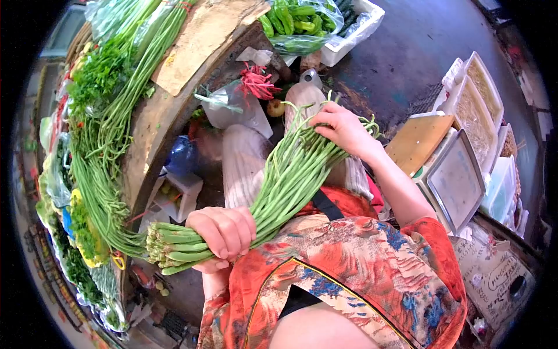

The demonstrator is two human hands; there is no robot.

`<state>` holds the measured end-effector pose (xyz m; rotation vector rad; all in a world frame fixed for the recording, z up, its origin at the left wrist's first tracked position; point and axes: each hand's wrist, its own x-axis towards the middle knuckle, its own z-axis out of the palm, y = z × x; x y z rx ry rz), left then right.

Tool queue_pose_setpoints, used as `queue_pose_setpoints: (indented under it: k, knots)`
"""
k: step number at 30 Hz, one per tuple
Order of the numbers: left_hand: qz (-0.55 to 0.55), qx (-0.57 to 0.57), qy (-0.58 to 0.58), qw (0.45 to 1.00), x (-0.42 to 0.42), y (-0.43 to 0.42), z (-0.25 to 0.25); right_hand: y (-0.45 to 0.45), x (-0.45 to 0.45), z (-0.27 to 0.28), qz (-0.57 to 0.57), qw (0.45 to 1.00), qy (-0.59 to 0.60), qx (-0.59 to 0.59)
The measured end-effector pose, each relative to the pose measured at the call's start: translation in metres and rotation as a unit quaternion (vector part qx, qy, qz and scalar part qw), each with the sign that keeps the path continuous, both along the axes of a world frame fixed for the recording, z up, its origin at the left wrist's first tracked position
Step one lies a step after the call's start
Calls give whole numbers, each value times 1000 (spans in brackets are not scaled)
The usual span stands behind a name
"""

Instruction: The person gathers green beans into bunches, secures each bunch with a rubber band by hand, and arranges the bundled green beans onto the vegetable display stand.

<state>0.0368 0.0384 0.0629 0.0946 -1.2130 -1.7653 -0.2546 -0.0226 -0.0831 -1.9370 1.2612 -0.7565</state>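
Observation:
A thick bundle of long green beans [290, 174] lies slantwise across my lap. My left hand [222, 237] is wrapped around it near the cut stem ends, which stick out to the left in an even cluster. At the other end, my right hand [342, 129] has its fingers closed over the thin, curling tips; some of those tips are hidden under the hand. To the left, a larger pile of long beans [99, 168] hangs along the wooden stall board [154, 139], its lower end close to the held stems.
Leafy herbs [102, 81] and bagged greens line the stall at left. A bag of green peppers [299, 20] sits beside a white foam box [343, 52]. Red ties [257, 81] rest on a plastic bag near my knees. At right stand a metal-topped scale [456, 180] and white trays [474, 104].

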Motion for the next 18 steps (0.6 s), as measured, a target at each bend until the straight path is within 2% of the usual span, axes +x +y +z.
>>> queue_pose_setpoints:
  k: [8,18]
  knots:
    - [8,5,0,1000,0,3,-1,-7,9,-8,20,998,58,-25]
    - [-11,-20,-14,1000,0,-2,-4,-3,5,-18,-23,997,18,-74]
